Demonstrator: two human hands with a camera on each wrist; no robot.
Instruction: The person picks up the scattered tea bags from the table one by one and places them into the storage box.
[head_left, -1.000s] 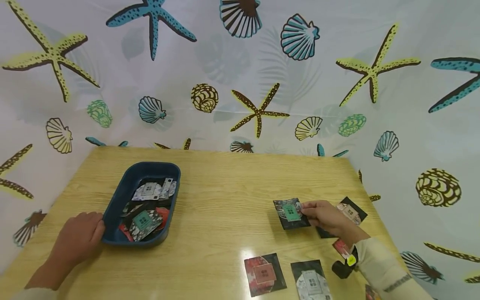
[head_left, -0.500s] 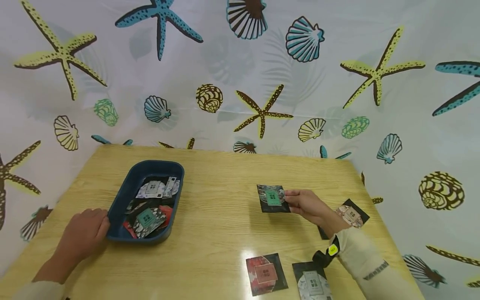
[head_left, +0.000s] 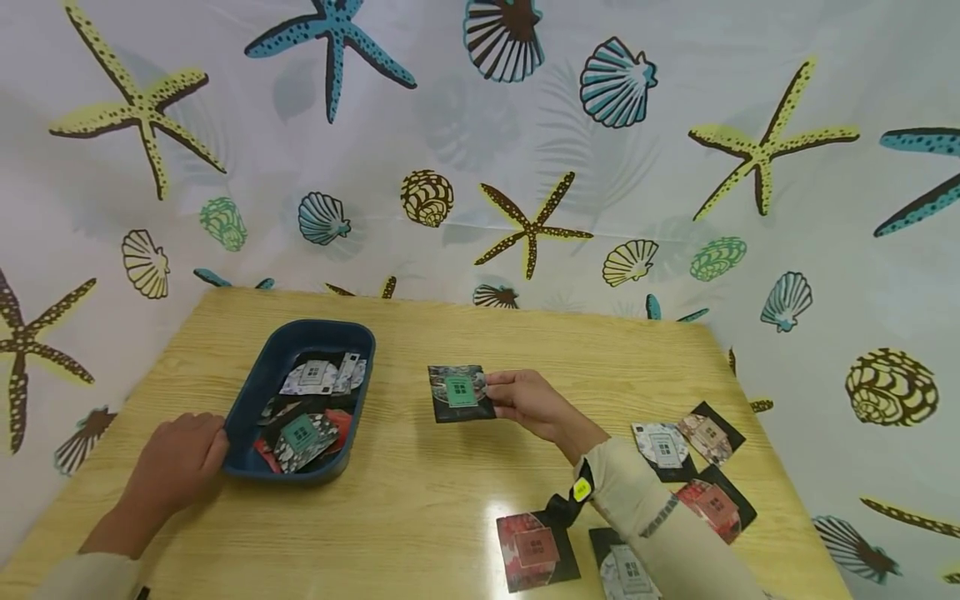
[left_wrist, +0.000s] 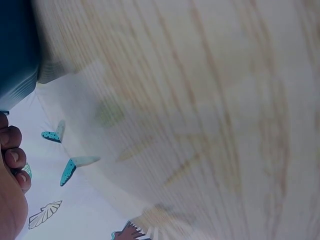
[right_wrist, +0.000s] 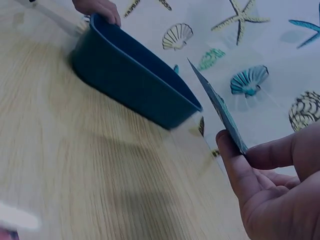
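Note:
My right hand (head_left: 534,407) pinches a square black sachet with a green label (head_left: 461,392) by its right edge, above the middle of the table. In the right wrist view the sachet (right_wrist: 220,107) is seen nearly edge-on between thumb and fingers. At the left, my left hand (head_left: 176,458) grips the near left rim of a dark blue plastic bin (head_left: 234,433). Several sachets lie in it, among them one with a green label (head_left: 303,439) and one with a white label (head_left: 311,373). The left wrist view shows only curled fingers (left_wrist: 12,155) beside the bin.
On the wooden table (head_left: 420,517), at the right, lie several flat sachets: a white one (head_left: 663,448), a pinkish one (head_left: 711,433) and a red one (head_left: 716,502). Nearer the front are another red sachet (head_left: 534,550) and a white one (head_left: 622,567), partly under my right sleeve.
My right hand has carried the green-labelled sachet leftward from the right side towards the bin. Sachets under that arm have come into view. My left hand stays at the bin's rim.

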